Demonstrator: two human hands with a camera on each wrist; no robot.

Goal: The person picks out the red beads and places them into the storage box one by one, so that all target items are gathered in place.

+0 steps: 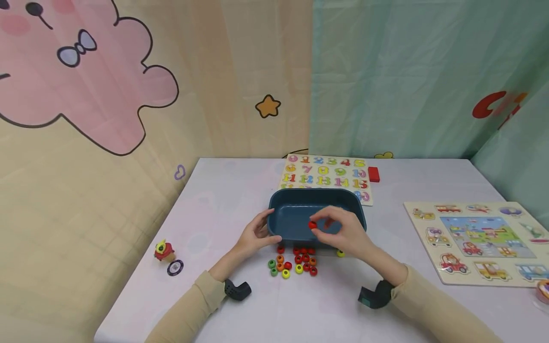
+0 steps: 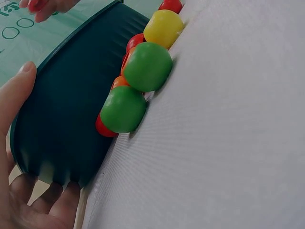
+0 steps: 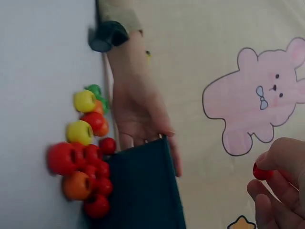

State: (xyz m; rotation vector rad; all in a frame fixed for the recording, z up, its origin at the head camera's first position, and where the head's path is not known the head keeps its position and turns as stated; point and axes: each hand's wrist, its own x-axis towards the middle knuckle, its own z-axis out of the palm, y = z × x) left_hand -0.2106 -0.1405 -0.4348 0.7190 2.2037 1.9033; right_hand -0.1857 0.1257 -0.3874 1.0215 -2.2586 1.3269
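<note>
Over a dark blue box (image 1: 296,216) on a white table (image 1: 326,309), a person's right hand (image 1: 345,236) pinches a red bead (image 1: 312,225), its thumb and forefinger together on the piece above the open box. The left hand (image 1: 256,236) is clamped on the box's left end, thumb at the near rim and bent fingers pressed along the end wall.

On the tabletop just in front of the box lies a cluster of loose beads (image 1: 306,267) in red, orange, yellow and green, with two green beads (image 2: 147,67) side by side at its left edge. One yellow bead (image 1: 340,253) sits apart to the right, close to the box.

Behind the box, and partly hidden by it, a number board (image 1: 323,175) lies flat, a red block (image 1: 374,174) just beside its right edge. Well to the right is a puzzle board (image 1: 489,233) of colourful vehicles. Toward the table's left side, a small red-and-yellow toy (image 1: 164,250) stands near a dark round chip (image 1: 175,267). Tan sleeves (image 1: 184,305) cover both forearms, and a curtain (image 1: 257,57) printed with a pink bear hangs beyond.
</note>
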